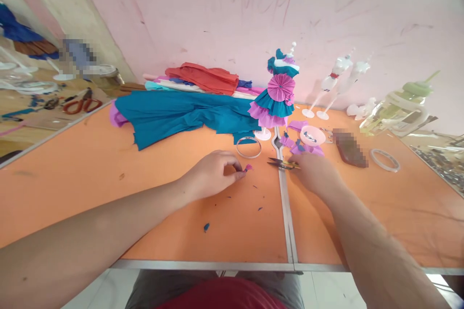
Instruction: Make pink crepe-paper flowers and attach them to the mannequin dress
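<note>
My left hand [219, 171] is closed in a pinch on a small pink crepe-paper piece [248, 167], its gathered end between thumb and fingertip. To the right, my right hand [314, 170] is closed around small thread snips [281, 163]. Their dark blades point left, over the metal seam of the table, and look slightly apart. Behind the blades stands a doll form in a teal and pink paper dress [281, 88]. A roll of clear tape [249, 147] lies between my hands and the dress stand.
Teal crepe paper [188, 113] and folded red paper [203, 77] lie along the wall. Past my right hand are a pink bowl [312, 136], a pixelated brown object [350, 148], another tape roll [384, 160] and a bottle [402, 106]. Paper scraps [206, 227] dot the orange table.
</note>
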### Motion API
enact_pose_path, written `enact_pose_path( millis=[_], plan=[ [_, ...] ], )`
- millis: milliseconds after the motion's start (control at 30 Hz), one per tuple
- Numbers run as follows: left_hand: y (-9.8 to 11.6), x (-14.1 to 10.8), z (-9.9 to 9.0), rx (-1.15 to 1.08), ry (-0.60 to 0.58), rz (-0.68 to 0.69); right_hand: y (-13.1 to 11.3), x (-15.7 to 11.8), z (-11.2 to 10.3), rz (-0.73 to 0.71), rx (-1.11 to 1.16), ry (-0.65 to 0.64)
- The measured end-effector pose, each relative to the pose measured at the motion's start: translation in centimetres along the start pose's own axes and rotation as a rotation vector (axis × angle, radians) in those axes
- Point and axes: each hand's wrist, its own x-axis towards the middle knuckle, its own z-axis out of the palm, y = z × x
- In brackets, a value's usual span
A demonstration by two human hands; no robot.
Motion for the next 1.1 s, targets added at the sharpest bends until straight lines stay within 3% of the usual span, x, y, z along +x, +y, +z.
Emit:
enact_pose_path(
  millis=[100,200,333,433,567,700,867,1000,1100],
  plan=[
    [0.0,0.0,0.3,0.017,-0.017,0.034,1.3,0.2,-0.5,0.017,0.06,0.068],
    [0.8,-0.3,0.3,-0.048,0.05,0.046,-0.5,-0.2,-0.7,-0.058,0.248,0.151],
    [2.2,-0.7,0.1,-0.147,0.11,0.005,-4.8,-1.2,-0.3,-0.185,0.965,-0.011],
    [2.7,-0.8,0.1,-0.211,0.109,-0.034,-6.3,-1.5,0.6,-0.131,1.248,-0.113],
    [2.8,-0.9,0.0,-0.267,0.067,-0.067,-6.2,-1.0,1.7,-0.064,1.482,-0.282],
    [2.7,-0.9,0.0,-0.296,0.025,-0.072,-5.7,-0.3,2.0,-0.071,1.494,-0.364],
    [1.9,-0.9,0.2,-0.278,0.025,-0.051,-5.7,-0.3,2.0,-0.138,1.359,-0.367],
    [1.6,-0.9,0.1,-0.079,0.082,0.145,-5.7,-0.3,1.7,-0.238,1.058,-0.293],
    [1.7,-1.0,0.1,0.124,0.053,0.29,-5.6,-0.4,1.6,-0.292,0.792,-0.173]
  ],
)
